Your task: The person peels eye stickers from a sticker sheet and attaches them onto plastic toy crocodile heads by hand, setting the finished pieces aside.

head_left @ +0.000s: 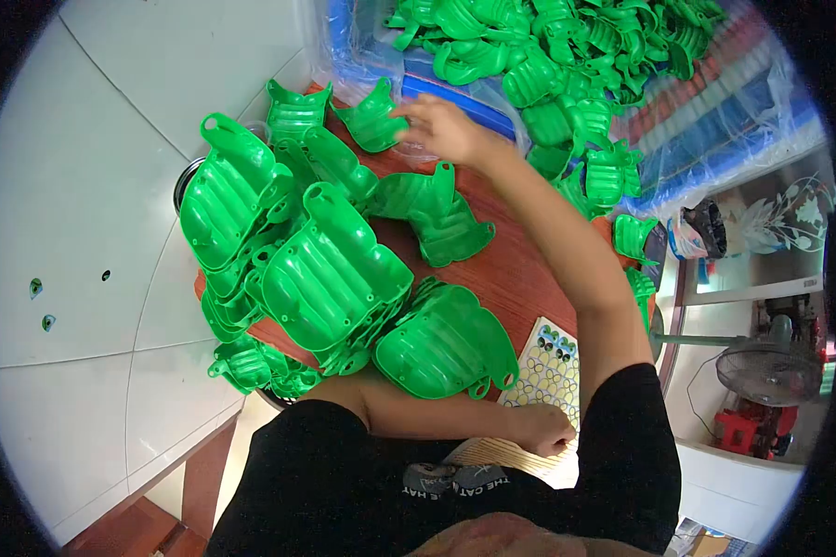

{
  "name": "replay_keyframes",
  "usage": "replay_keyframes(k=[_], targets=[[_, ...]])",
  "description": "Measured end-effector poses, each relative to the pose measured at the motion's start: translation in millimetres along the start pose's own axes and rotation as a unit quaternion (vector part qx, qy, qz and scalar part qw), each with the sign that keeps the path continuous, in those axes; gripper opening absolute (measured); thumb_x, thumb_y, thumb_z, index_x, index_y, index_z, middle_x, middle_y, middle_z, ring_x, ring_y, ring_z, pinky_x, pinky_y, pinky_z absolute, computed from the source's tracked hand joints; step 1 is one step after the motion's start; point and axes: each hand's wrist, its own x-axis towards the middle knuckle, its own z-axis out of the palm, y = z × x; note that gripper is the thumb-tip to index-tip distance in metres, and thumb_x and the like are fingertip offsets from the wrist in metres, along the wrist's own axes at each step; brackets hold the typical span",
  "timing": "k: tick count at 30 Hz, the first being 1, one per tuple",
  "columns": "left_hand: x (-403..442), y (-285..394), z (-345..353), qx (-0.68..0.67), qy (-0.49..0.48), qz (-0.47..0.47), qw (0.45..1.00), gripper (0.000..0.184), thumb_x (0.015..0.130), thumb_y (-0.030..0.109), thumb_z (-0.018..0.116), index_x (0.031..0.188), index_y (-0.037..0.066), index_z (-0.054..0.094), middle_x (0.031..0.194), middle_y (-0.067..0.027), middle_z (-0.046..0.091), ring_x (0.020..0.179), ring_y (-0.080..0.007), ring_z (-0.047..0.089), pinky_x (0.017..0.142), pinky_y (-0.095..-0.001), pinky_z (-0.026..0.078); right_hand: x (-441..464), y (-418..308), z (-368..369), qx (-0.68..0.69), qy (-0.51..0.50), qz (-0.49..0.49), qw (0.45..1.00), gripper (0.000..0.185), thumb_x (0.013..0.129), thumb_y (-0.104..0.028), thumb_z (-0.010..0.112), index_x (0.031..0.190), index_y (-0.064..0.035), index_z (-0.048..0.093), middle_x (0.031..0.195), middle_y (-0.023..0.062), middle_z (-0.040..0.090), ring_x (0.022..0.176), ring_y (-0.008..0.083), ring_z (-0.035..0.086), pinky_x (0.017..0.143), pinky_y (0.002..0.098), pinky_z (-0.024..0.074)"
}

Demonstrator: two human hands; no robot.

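The right hand [441, 130] is up high, right beside a green curved piece [373, 119] on the brown table [502, 278]. The piece is just left of the fingertips. The hand is blurry, so I can't tell if it pinches the edge or is letting go. The left hand [543, 429] is curled up like a fist by the sticker sheet [541, 371]; I can't see if anything is inside.

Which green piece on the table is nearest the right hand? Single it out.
The green piece beside the right hand's fingertips, near the table's far edge; the table's other green pieces lie farther away.
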Motion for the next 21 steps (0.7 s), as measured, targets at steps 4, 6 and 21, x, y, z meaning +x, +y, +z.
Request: replay_keyframes(k=[4, 6, 21], targets=[[3, -9, 12, 0.005, 0.034, 0.028, 0.999, 0.022, 0.075, 0.02, 0.057, 0.075, 0.0, 0.064, 0.071, -0.0205, 0.063, 0.071, -0.0363, 0.064, 0.066, -0.0458, 0.05, 21, 5, 22, -0.081, -0.013, -0.052, 0.995, 0.03, 0.074, -0.019, 0.075, 0.1, -0.0066, 0.065, 0.106, 0.0143, 0.057, 0.095, 0.0308, 0.053, 0.084, 0.0401, 0.0447], [2, -8, 9, -0.016, 0.048, 0.041, 0.998, 0.022, 0.074, 0.02, 0.057, 0.074, 0.0, 0.064, 0.071, -0.0207, 0.063, 0.071, -0.0368, 0.063, 0.067, -0.046, 0.05, 22, 11, 22, -0.08, 0.02, -0.109, 0.991, 0.024, 0.077, -0.018, 0.072, 0.096, -0.0051, 0.065, 0.1, 0.0118, 0.058, 0.091, 0.0282, 0.055, 0.082, 0.0384, 0.0455], [-1, 5, -11, 0.015, -0.008, 0.033, 0.999, 0.024, 0.078, 0.023, 0.056, 0.074, -0.001, 0.061, 0.071, -0.022, 0.062, 0.07, -0.0383, 0.063, 0.064, -0.0475, 0.05, -38, -1, -29, 0.382, 0.055, 0.071, 0.92, 0.01, 0.089, -0.017, 0.063, 0.091, -0.0077, 0.06, 0.085, -0.0015, 0.06, 0.071, 0.0119, 0.051, 0.062, 0.0283, 0.043]])
